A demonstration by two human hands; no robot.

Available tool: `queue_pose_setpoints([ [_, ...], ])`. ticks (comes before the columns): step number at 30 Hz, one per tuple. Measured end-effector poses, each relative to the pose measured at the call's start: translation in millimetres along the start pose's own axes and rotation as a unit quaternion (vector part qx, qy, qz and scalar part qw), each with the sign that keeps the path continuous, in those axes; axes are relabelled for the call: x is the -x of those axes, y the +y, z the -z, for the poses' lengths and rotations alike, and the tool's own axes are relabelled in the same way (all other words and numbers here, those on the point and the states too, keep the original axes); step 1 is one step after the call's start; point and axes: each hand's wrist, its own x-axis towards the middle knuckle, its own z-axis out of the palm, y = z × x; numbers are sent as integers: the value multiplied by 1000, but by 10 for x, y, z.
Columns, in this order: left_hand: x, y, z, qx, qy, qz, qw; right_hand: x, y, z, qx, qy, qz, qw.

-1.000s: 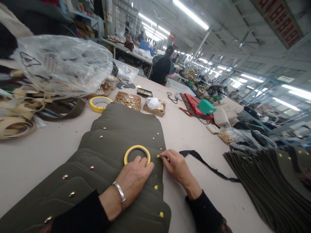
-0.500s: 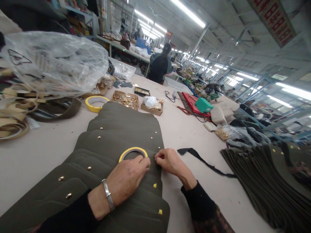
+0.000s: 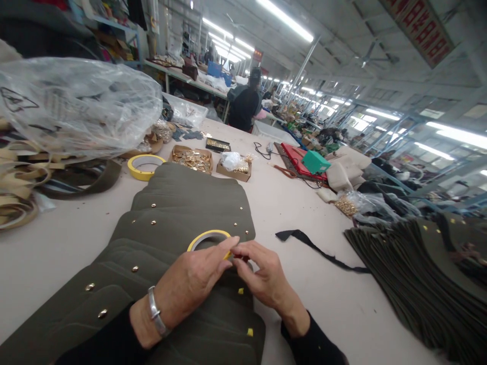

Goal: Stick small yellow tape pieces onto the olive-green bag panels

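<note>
My left hand (image 3: 194, 279) grips a yellow tape roll (image 3: 207, 237) that rests on a fanned stack of olive-green leather panels (image 3: 182, 213) with gold studs. My right hand (image 3: 258, 271) meets the left at the roll's near right edge, its fingers pinched at the tape there. Two small yellow tape squares (image 3: 240, 291) stick on the panels' right edges just below my hands. Whether a piece of tape is between my right fingers is hidden.
A second yellow tape roll (image 3: 143, 166), boxes of gold hardware (image 3: 192, 158), a big clear plastic bag (image 3: 76, 106) and tan straps (image 3: 19, 177) lie at left and back. A black strap (image 3: 315, 248) and another olive panel stack (image 3: 418, 274) are right. A person (image 3: 245, 104) stands far off.
My right hand has left the panel's right edge and come in to the tape roll, meeting my left fingers. The left hand has tipped up onto the roll's rim.
</note>
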Motion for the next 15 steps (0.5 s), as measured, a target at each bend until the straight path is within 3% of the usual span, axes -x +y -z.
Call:
queue_pose_setpoints([
  [6,4,13,-3,-9,-31,16,999,7,45,-84,73,25,61,995],
  [10,-15,45,34,-1,-88,33,996,47,60,-137,129,59,93,986],
  [13,-31,68,47,-17,-107,62,992,63,26,-150,127,73,69,987],
  [15,-46,75,44,-30,-94,64,993,59,-18,-154,85,84,-8,993],
])
